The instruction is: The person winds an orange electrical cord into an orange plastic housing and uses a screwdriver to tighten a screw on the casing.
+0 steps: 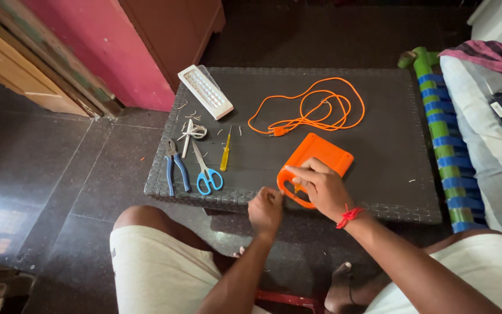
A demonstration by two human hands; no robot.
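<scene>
Orange casing: on dark surface, right hand on it; left hand beside, perhaps pinching something small; orange cord behind.

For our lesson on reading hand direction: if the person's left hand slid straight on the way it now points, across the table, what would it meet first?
The left hand points up and slightly right, so it would probably first meet the handle end of the orange casing that the right hand holds; depth is unclear.

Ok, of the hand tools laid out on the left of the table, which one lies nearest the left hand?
The blue-handled scissors, their loops toward the table's near edge, closest to the left hand. The yellow screwdriver lies farther back, and the blue-handled pliers farther left.
</scene>
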